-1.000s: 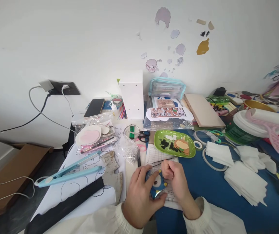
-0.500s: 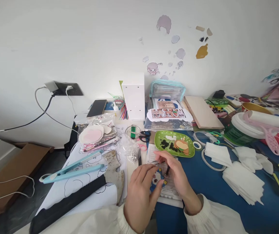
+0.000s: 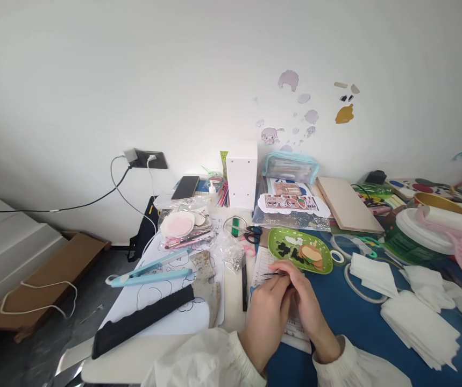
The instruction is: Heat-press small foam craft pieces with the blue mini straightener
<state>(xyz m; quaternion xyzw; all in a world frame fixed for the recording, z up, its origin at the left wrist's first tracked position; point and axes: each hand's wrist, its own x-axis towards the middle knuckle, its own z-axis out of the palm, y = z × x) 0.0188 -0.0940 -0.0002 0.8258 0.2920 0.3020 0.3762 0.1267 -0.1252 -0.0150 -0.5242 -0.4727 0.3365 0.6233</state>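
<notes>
My left hand (image 3: 267,317) is closed, its fingers curled inward against my right hand (image 3: 309,309) above a white board with printed grid lines (image 3: 298,327). Dark thin tips of a slim tool, perhaps tweezers (image 3: 271,274), poke out at the fingers of my closed right hand. What lies between the hands is mostly hidden; only a sliver of blue shows beside the left fingers. Just beyond them sits a green tray (image 3: 328,263) with black, white, tan and brown cut-out pieces. A black stick (image 3: 244,287) lies left of the board.
At left are a hatchet with a black handle (image 3: 146,317), a light-blue hair straightener (image 3: 154,277) and a clear bag of small bits (image 3: 231,255). Black-handled scissors (image 3: 254,235) lie behind. To the right are white tissues (image 3: 420,325), a tape roll (image 3: 337,257) and a lidded tub (image 3: 410,228).
My hands have drawn together, and the left fingers now cover the blue piece with a face that showed between them. The view has tilted up and turned slightly left.
</notes>
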